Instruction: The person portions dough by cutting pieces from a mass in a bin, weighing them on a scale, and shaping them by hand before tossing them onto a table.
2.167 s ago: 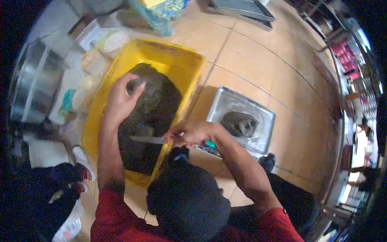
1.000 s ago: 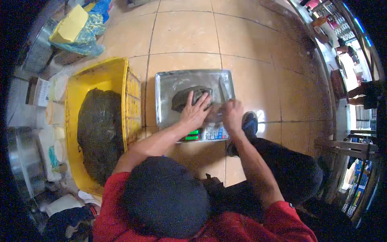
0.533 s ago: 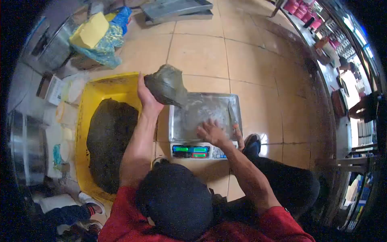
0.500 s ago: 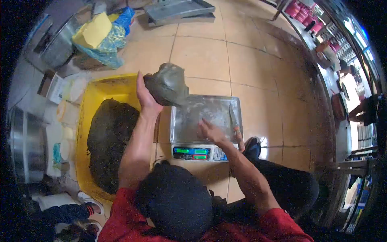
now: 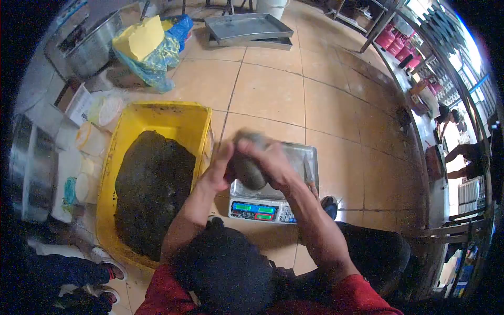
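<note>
Between my two hands, above the scale, is a smooth dark grey-green lump of dough (image 5: 250,172). My left hand (image 5: 219,167) is wrapped against its left side. Over the top and right of it curls my right hand (image 5: 269,160), its fingers smeared by motion. The digital scale (image 5: 262,211) sits below, topped by a metal pan (image 5: 295,155). A knife (image 5: 308,169) lies along the pan's right side, with its handle toward me. Left of the scale, a yellow tub (image 5: 167,109) holds a large dark mass of the same-looking dough (image 5: 155,189).
Stacked metal trays (image 5: 249,27) lie on the tiled floor ahead. A blue plastic bag with a yellow sheet (image 5: 139,39) is at upper left, beside a metal pot (image 5: 97,50). Plastic containers (image 5: 86,139) line the left. A long table (image 5: 420,121) runs along the right, with people beyond it.
My left hand has brought the lump down and right, over the scale. My right hand has risen from the pan and closed on it. The lump looks rounder. The view has shifted.
</note>
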Available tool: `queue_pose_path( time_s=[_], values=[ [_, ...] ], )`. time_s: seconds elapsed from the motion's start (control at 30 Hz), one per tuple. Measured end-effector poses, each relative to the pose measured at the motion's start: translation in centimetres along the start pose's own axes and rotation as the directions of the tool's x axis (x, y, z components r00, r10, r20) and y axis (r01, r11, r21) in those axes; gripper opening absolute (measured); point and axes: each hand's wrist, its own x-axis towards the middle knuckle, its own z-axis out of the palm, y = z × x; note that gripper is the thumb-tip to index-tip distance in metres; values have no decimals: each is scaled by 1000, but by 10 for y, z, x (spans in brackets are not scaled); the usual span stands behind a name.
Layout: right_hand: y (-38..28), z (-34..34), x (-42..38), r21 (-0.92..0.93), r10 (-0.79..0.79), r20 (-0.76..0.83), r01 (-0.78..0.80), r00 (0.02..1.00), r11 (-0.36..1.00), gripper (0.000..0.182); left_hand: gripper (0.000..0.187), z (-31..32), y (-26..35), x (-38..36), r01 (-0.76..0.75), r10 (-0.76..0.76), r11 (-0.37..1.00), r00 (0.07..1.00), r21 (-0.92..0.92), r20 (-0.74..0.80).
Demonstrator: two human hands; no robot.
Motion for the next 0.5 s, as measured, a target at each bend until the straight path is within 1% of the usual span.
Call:
queue_pose_path(
  time_s=[0.03,0.07,0.1,0.13,0.17,0.2,0.23,0.27,0.3,0.33,0.37,0.4,0.43,0.47,0.5],
  values=[
    [7,-2,4,-77,37,214,-21,976,997,55,63,-3,-3,1,-12,10,999,999,-41,-53],
    [4,-13,7,-232,78,146,-42,986,972,65,57,1,0,2,-27,19,997,994,-78,-104],
    [20,-16,13,-252,-77,-68,58,995,966,70,52,9,1,2,-162,188,976,965,147,-185],
    [51,-21,15,-288,-228,-274,146,934,946,74,47,32,5,-6,-261,360,891,904,372,-228],
    [72,-23,15,-341,-376,-456,232,807,911,79,43,47,10,-10,-328,534,744,816,581,-222],
    [80,-12,13,-80,-149,-478,127,865,989,81,43,53,15,-10,-214,494,681,840,701,-224],
    [90,5,8,185,87,-437,-5,895,983,83,53,44,6,2,-182,420,767,867,615,-267],
    [99,12,5,434,312,-332,-149,890,888,85,59,41,5,7,-35,161,928,935,370,-317],
    [104,-3,11,587,180,-215,-20,960,809,80,66,37,8,10,142,-106,984,952,107,-289],
    [83,-10,5,615,249,-172,-94,953,783,68,73,31,12,13,333,-357,931,914,-146,-193],
    [63,-11,-5,644,326,-128,-171,937,745,58,72,17,14,12,349,-334,937,899,3,-282],
    [59,-12,-5,549,340,-308,-126,888,827,53,72,1,16,12,367,-295,918,884,148,-362],
    [64,-16,-3,400,327,-334,-182,884,899,53,71,-3,17,15,377,-235,880,874,288,-425],
    [72,-21,4,240,295,-360,-218,885,946,54,65,10,17,11,224,-89,795,962,564,-258],
    [80,-24,8,82,265,-387,-254,883,964,54,59,22,17,8,17,63,643,995,765,-75]
  ],
)
